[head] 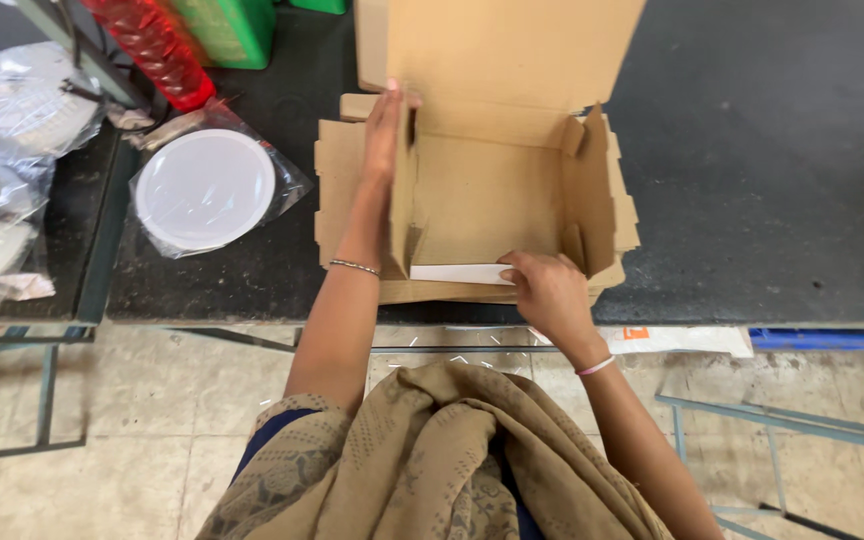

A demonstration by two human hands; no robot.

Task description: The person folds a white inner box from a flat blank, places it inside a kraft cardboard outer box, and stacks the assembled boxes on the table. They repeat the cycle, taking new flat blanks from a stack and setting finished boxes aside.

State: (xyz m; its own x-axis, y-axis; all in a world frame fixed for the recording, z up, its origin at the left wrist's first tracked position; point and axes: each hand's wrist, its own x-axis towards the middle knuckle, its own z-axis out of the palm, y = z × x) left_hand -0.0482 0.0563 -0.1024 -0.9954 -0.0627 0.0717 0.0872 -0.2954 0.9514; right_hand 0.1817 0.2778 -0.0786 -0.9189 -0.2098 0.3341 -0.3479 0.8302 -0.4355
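A brown cardboard box (482, 195) lies half folded on the dark table, its lid standing up at the back. My left hand (384, 130) lies flat against the outside of the box's raised left wall, fingers straight and pointing away from me. My right hand (542, 285) rests at the box's near edge, fingers curled on the front flap, whose white inner face (457, 273) shows. The right wall stands upright with its tabs loose.
A stack of white disposable plates in a clear bag (207, 190) lies left of the box. More bagged plates (2, 110) sit on a lower shelf at far left. A red bottle (157, 45) and green container (227, 30) stand at the back. The table edge (752, 322) runs below.
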